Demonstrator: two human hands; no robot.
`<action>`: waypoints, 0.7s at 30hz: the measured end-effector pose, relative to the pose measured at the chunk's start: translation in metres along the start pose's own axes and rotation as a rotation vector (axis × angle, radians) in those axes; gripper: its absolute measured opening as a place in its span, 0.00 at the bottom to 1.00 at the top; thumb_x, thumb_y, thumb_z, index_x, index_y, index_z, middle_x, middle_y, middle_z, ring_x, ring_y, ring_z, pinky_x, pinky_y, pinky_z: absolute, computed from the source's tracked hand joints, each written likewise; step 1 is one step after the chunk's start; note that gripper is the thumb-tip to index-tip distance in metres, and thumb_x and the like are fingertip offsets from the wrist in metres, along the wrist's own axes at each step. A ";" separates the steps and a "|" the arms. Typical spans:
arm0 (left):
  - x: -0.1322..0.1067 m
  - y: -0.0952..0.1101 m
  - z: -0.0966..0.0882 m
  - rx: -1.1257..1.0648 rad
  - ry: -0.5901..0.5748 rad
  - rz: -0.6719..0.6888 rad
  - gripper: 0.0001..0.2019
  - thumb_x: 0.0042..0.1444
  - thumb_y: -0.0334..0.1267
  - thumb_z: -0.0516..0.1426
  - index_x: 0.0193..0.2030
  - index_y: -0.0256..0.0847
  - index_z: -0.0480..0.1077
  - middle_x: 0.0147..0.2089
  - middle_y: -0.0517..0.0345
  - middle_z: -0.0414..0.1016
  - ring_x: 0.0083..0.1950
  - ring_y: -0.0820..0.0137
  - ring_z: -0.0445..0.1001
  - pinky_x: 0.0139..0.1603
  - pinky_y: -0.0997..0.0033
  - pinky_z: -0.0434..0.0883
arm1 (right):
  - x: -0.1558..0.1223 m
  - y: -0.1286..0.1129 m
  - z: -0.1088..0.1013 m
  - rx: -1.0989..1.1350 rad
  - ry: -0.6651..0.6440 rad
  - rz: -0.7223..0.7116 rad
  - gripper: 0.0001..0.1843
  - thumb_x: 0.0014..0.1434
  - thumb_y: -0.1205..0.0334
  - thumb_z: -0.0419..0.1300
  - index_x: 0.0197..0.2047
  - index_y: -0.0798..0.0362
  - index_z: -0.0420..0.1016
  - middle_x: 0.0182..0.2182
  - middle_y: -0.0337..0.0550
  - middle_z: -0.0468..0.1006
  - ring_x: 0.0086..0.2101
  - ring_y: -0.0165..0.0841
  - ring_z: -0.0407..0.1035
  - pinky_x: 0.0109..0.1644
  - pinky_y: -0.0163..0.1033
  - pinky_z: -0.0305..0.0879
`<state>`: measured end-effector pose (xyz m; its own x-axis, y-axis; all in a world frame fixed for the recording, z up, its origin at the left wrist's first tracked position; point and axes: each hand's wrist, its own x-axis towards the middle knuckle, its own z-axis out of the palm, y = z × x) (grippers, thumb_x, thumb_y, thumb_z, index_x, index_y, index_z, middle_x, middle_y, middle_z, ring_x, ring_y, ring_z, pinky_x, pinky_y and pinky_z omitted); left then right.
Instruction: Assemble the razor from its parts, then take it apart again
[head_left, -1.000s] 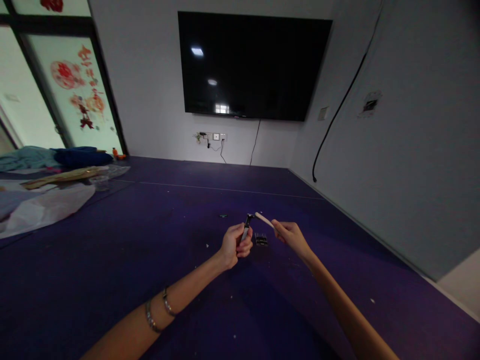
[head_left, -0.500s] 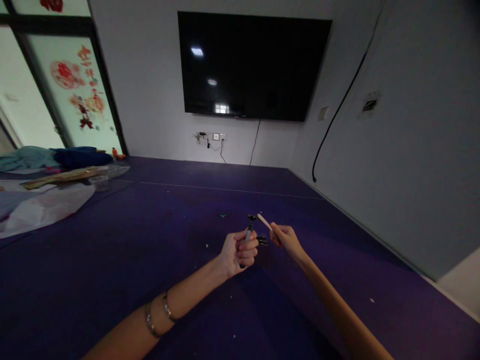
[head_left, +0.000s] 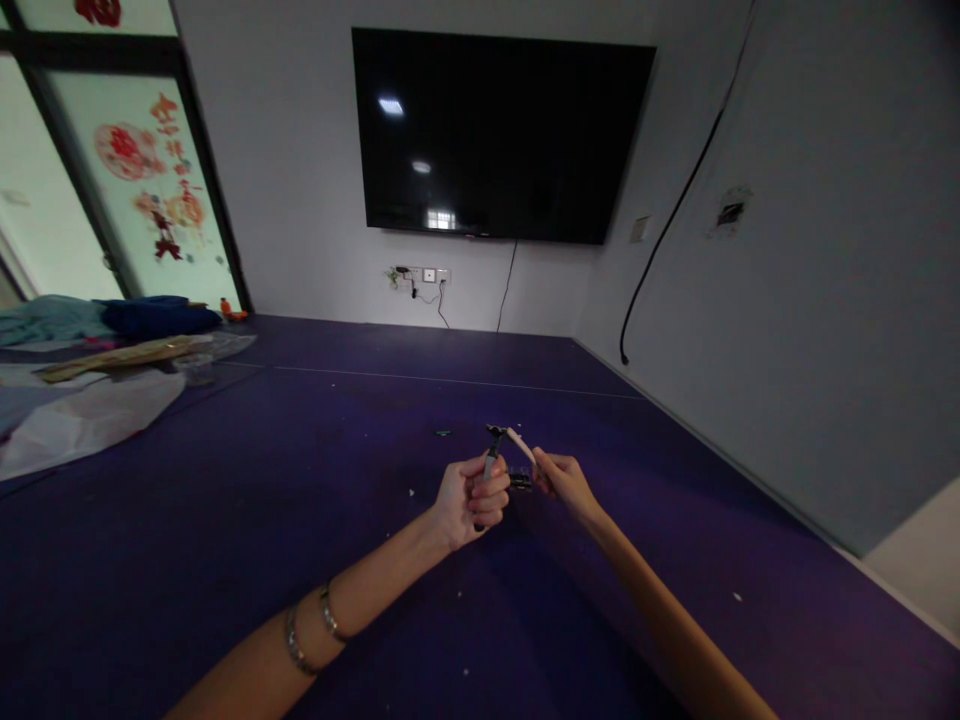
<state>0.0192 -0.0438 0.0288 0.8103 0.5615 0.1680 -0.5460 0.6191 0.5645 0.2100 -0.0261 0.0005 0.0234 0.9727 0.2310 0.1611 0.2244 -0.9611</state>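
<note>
My left hand (head_left: 480,495) is closed around the grey and black handle of a razor (head_left: 490,464), its dark head pointing up. My right hand (head_left: 562,480) pinches a thin, pale stick (head_left: 520,443), slanted up to the left. The stick's tip is at the side of the razor's head; whether they touch I cannot tell. A small black item with clear parts (head_left: 519,481) shows between the hands, partly hidden by the left fingers. Farther off lies a short dark strip (head_left: 443,433) on the purple surface.
The broad purple surface (head_left: 337,580) carries scattered white bits. At left lie plastic sheeting (head_left: 97,425), a flat tan piece (head_left: 124,357) and blue cloth (head_left: 161,315). A television (head_left: 502,135) hangs on the far wall, and a black cable (head_left: 667,235) hangs at right.
Both hands, with the razor and the stick, appear slightly farther left along with the whole scene. The hold on each is the same.
</note>
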 end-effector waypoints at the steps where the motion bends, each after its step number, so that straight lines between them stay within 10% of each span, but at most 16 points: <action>1: 0.000 0.001 -0.001 0.014 0.009 0.011 0.13 0.60 0.38 0.47 0.25 0.37 0.59 0.15 0.70 0.42 0.13 0.82 0.36 0.11 0.85 0.42 | 0.000 -0.003 0.001 0.059 0.018 0.013 0.28 0.49 0.37 0.55 0.19 0.56 0.69 0.11 0.34 0.60 0.14 0.23 0.51 0.17 0.31 0.45; 8: 0.006 0.008 -0.014 0.112 0.139 0.155 0.14 0.59 0.40 0.47 0.25 0.37 0.61 0.15 0.70 0.43 0.13 0.81 0.37 0.11 0.84 0.45 | -0.021 -0.065 0.023 0.737 -0.042 0.097 0.16 0.50 0.53 0.62 0.41 0.52 0.70 0.21 0.31 0.62 0.16 0.20 0.51 0.14 0.25 0.42; 21: 0.010 0.005 -0.014 0.373 0.370 0.264 0.17 0.53 0.48 0.52 0.21 0.37 0.60 0.14 0.70 0.46 0.13 0.83 0.41 0.11 0.84 0.44 | -0.082 -0.093 0.077 1.072 -0.335 0.461 0.14 0.53 0.53 0.61 0.28 0.54 0.64 0.14 0.26 0.52 0.14 0.17 0.34 0.12 0.23 0.31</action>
<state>0.0216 -0.0274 0.0219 0.4923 0.8662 0.0855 -0.5528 0.2352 0.7994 0.1170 -0.1216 0.0591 -0.4184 0.9060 -0.0637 -0.6971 -0.3653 -0.6169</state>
